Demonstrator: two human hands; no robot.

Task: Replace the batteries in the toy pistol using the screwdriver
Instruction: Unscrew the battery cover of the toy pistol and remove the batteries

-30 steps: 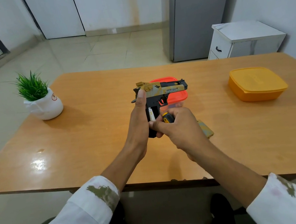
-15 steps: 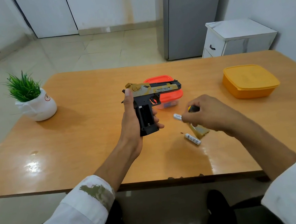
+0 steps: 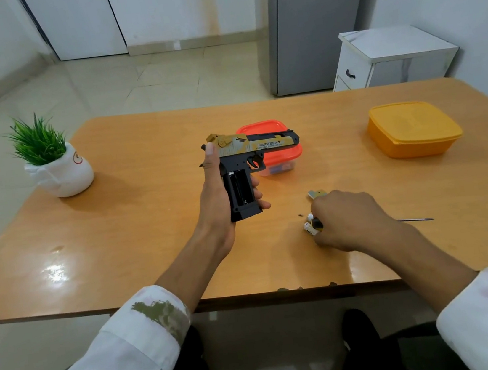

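Note:
My left hand holds the black and gold toy pistol upright by its grip, barrel pointing right. The battery compartment in the grip is uncovered and looks dark inside. My right hand rests fingers-down on the table to the right, closed around the screwdriver: its black and yellow handle shows at the fingers and the thin shaft sticks out to the right. White batteries lie under the fingertips. A tan cover piece peeks out behind the hand. A tiny dark screw lies nearby.
An orange-lidded clear box stands right behind the pistol. A yellow lidded container sits at the right. A potted green plant is at the left. The wooden table's near edge runs just above my lap.
My right hand left the pistol's grip with a battery, moved right and came down onto the table beside another battery. The pistol's compartment now shows no battery.

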